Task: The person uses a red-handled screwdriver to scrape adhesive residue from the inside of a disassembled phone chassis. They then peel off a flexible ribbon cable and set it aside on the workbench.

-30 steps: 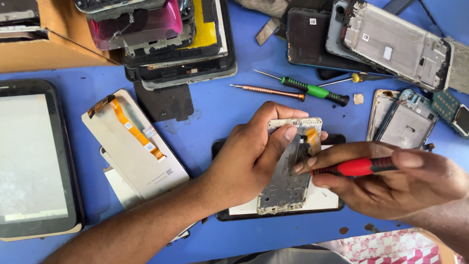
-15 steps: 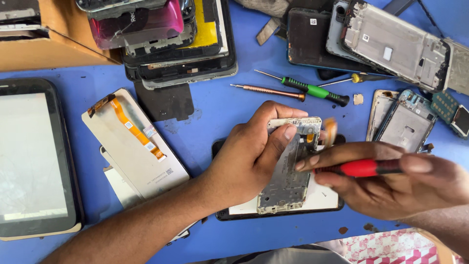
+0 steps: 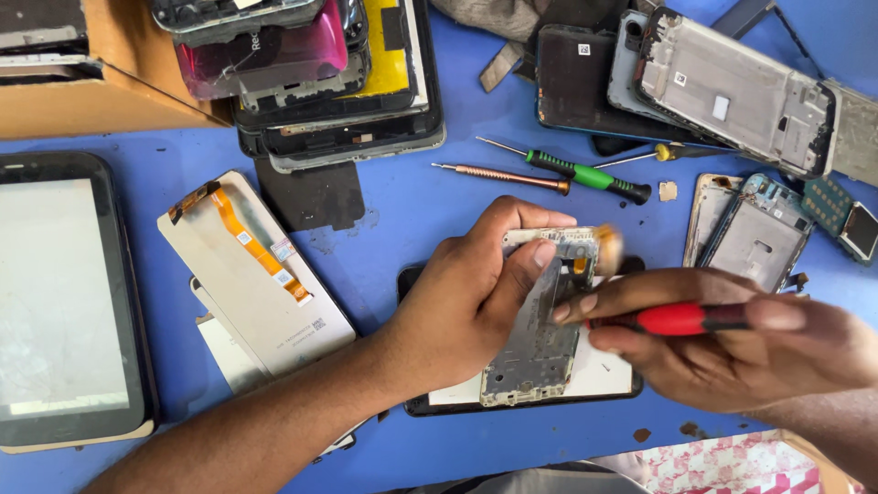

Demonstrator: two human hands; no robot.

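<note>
My left hand (image 3: 471,306) grips a bare grey phone frame (image 3: 535,343), thumb and fingers wrapped over its top end, holding it tilted above a flat phone screen panel (image 3: 604,380) on the blue table. My right hand (image 3: 732,343) is closed around a red-handled screwdriver (image 3: 681,318), whose tip points left at the upper part of the frame. An orange flex piece (image 3: 605,247) at the frame's top corner is blurred.
A tablet (image 3: 64,302) lies at far left. A display panel with an orange ribbon cable (image 3: 251,270) sits beside it. Stacked phone bodies (image 3: 338,73) are at the top, a green-handled screwdriver (image 3: 585,174) and a copper one (image 3: 503,174) above my hands, more phone frames (image 3: 741,82) top right.
The orange flex piece at the frame's top has lifted and shifted right, now blurred. My right hand with the screwdriver has shifted slightly; my left hand keeps its grip.
</note>
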